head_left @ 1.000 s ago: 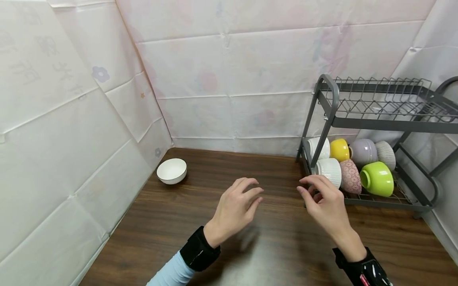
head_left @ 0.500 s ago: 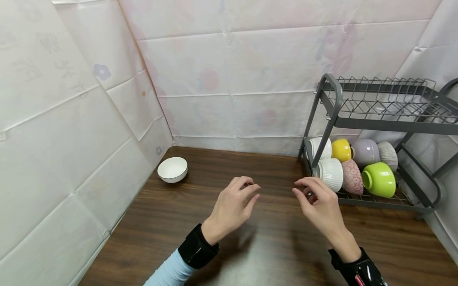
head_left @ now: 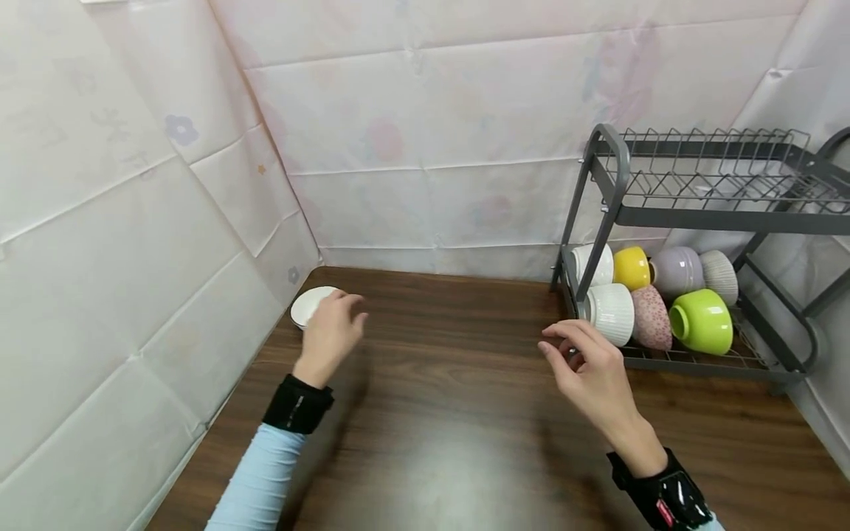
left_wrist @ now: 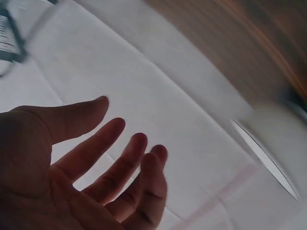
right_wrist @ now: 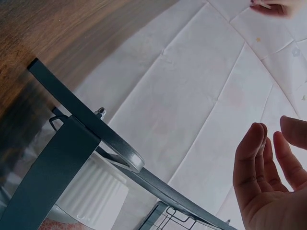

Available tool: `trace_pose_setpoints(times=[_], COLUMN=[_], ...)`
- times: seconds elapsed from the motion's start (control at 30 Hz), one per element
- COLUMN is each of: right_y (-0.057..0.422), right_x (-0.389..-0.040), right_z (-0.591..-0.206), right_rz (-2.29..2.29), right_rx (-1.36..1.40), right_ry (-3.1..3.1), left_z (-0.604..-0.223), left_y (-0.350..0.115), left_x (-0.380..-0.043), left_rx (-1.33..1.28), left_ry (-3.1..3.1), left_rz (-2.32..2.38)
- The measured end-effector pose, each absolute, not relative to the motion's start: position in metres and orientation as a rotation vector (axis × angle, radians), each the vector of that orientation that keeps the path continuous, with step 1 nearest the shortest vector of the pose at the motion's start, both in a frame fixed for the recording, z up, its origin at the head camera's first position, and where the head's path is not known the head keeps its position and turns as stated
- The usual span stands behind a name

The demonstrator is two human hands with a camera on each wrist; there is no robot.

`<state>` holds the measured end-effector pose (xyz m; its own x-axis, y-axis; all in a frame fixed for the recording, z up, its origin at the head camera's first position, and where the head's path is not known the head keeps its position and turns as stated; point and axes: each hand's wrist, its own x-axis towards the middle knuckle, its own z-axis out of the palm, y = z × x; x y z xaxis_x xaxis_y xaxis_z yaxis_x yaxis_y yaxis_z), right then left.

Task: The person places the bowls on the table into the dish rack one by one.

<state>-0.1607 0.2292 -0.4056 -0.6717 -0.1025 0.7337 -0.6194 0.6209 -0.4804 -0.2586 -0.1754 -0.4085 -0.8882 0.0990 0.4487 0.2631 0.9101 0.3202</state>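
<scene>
A white bowl (head_left: 307, 304) stands at the far left corner of the wooden table, partly hidden behind my left hand (head_left: 330, 333) in the head view. In the left wrist view the bowl (left_wrist: 283, 143) lies right of the left hand (left_wrist: 115, 172), a gap between them, and the loosely bent fingers hold nothing. My right hand (head_left: 587, 372) hovers before the left end of the dish rack, fingers relaxed and nothing in them. Closest to it is a white ribbed bowl (head_left: 611, 315) on the lower shelf; the right wrist view also shows this ribbed bowl (right_wrist: 96, 191).
A grey two-tier dish rack (head_left: 717, 220) stands at the right. Its lower shelf bears several bowls, among them a green bowl (head_left: 705, 322), a pink speckled bowl (head_left: 652, 318) and a yellow bowl (head_left: 631, 268). White cloth walls (head_left: 425, 147) enclose the brown table (head_left: 438, 413).
My left hand has moved left and away from me, from the table's middle to the white bowl. The right hand stays near the rack, almost unmoved. The head view has tilted slightly.
</scene>
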Motion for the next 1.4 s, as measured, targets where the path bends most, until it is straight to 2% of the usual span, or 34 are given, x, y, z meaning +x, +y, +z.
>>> trace_pose_setpoints(times=[0.13,0.27,0.57,1.4], right_y=[0.229,0.228,0.222,0.221], right_x=[-0.161,-0.161,-0.161,-0.158], right_z=[-0.403,-0.402,-0.407,-0.408], right_rz=[0.981,0.98,1.039,1.044], right_rx=[0.568,0.585,0.596,0.598], right_ry=[-2.173,-2.176,-2.18,-2.191], left_z=[-0.415,-0.42,-0.434,-0.458], left_y=[-0.214,-0.228,-0.239,-0.251], left_x=[-0.269,-0.273,-0.283,-0.294], left_rx=[-0.174,-0.155,-0.094,-0.128], left_ry=[-2.687,-2.732,-2.801,-2.702], left_rz=[-0.505,-0.49,-0.468,-0.422])
